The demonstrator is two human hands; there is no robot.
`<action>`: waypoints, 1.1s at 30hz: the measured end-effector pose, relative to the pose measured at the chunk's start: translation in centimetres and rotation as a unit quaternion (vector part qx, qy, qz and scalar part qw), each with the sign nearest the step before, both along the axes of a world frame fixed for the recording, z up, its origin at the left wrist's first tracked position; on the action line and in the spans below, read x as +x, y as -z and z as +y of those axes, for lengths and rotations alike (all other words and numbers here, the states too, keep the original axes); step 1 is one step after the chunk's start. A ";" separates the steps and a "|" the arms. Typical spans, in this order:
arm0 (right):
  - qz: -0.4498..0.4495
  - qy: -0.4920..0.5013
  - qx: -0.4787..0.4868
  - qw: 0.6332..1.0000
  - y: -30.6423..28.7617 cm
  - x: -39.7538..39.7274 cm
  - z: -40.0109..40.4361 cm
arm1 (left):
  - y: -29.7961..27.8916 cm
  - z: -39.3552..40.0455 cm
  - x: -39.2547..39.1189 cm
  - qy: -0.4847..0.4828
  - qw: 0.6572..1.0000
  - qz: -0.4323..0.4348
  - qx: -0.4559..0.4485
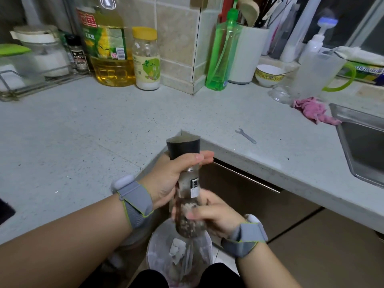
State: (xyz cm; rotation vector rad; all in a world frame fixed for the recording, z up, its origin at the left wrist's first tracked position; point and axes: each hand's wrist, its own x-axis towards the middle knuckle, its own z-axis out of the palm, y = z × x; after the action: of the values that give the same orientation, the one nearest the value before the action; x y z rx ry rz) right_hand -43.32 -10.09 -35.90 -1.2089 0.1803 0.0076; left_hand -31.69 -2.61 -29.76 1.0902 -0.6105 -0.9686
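While I stand over the lined waste bin [154, 252] on the floor below my hands, my right hand [216, 217] wraps its fingers and thumb round the lower end of a clear glass bottle [189, 204] with brown, grainy stuff inside. The bottle hangs in the air above the bin, just in front of the worktop's [83, 142] inner front corner, leaning slightly away from me. My left hand [168, 177] grips the bottle's neck, fingers curled round the foot of a black paper funnel [184, 147] that stands up from the mouth.

Beyond the funnel, a small flat wrench [246, 136] lies near the worktop's front edge. Farther right, a pink cloth [311, 110] touches the near corner of the steel sink [353, 119]. Along the back edge stand a big oil bottle [108, 48], a yellow-lidded jar [146, 59] just beside it, and a green dish-soap bottle [221, 53] against a white utensil holder [247, 55].
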 end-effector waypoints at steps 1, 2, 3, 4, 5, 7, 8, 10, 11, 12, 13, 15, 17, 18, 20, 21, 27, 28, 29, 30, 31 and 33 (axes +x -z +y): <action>0.017 0.093 -0.132 0.987 -0.1 0.2 0.0 | 0.2 -0.1 0.1 -0.052 0.998 -0.027 0.014; 0.033 0.164 -0.270 0.948 0.0 0.5 0.2 | 0.4 -0.2 0.1 -0.091 0.995 -0.044 0.019; 0.051 0.220 -0.382 0.896 0.0 0.8 0.7 | 0.6 -0.3 0.2 -0.110 0.992 -0.055 0.019; 0.054 0.259 -0.444 0.856 0.2 1.3 1.1 | 0.7 -0.3 0.2 -0.110 0.992 -0.063 0.019; 0.050 0.278 -0.459 0.842 0.6 1.6 1.4 | 0.6 -0.3 0.2 -0.101 0.993 -0.065 0.022; 0.045 0.258 -0.394 0.881 0.8 2.0 1.2 | 0.1 -0.2 0.4 -0.089 0.995 -0.039 0.025; 0.041 0.220 -0.325 0.919 0.5 2.1 0.5 | -0.1 -0.1 0.4 -0.080 0.996 -0.027 0.021; 0.017 0.078 -0.156 0.985 -0.3 1.6 -0.6 | -0.4 0.1 0.5 -0.019 1.000 -0.015 0.005; -0.002 -0.009 -0.072 0.997 -0.7 1.2 -1.0 | -0.5 0.2 0.5 0.028 1.000 -0.003 -0.007; -0.023 -0.093 0.013 0.995 -0.9 0.8 -1.2 | -0.5 0.2 0.4 0.077 0.997 0.019 -0.025; -0.045 -0.169 0.095 0.980 -0.9 0.5 -1.3 | -0.4 0.3 0.4 0.119 0.991 0.037 -0.041; -0.065 -0.245 0.171 0.952 -0.4 0.4 -1.1 | -0.2 0.4 0.2 0.168 0.983 0.046 -0.065; -0.071 -0.238 0.162 0.955 0.2 0.3 -1.0 | -0.2 0.4 -0.1 0.158 0.984 0.028 -0.072; -0.068 -0.212 0.157 0.962 0.4 0.1 -1.0 | -0.3 0.4 -0.2 0.139 0.988 0.014 -0.066; -0.058 -0.139 0.192 0.970 1.5 -0.7 -1.4 | -0.2 0.4 0.0 0.096 0.994 -0.029 -0.052; -0.056 -0.095 0.217 0.970 2.2 -1.2 -1.6 | 0.0 0.3 0.0 0.074 0.995 -0.045 -0.044; -0.030 0.235 0.312 0.920 3.0 -3.0 -3.4 | 0.4 0.1 -0.4 -0.004 0.998 -0.065 -0.006; -0.034 0.283 0.295 0.912 2.5 -3.2 -4.0 | 0.3 0.0 -0.2 -0.018 0.998 -0.061 -0.002; -0.031 0.325 0.256 0.910 1.8 -3.5 -4.7 | 0.3 0.0 -0.1 -0.039 0.998 -0.053 0.005; -0.021 0.355 0.202 0.912 0.7 -3.9 -5.1 | 0.3 0.0 0.1 -0.058 0.997 -0.052 0.016; -0.010 0.381 0.142 0.914 -0.3 -4.4 -5.6 | 0.2 0.0 0.3 -0.069 0.996 -0.058 0.029; 0.015 0.409 0.029 0.912 -2.2 -5.5 -6.4 | 0.1 0.0 0.5 -0.055 0.994 -0.077 0.053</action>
State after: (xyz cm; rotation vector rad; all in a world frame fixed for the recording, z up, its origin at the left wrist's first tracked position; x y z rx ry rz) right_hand -48.80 -16.50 -33.75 -0.9979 0.6992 -0.6964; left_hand -31.23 -2.60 -29.81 1.2885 -0.6219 -0.8344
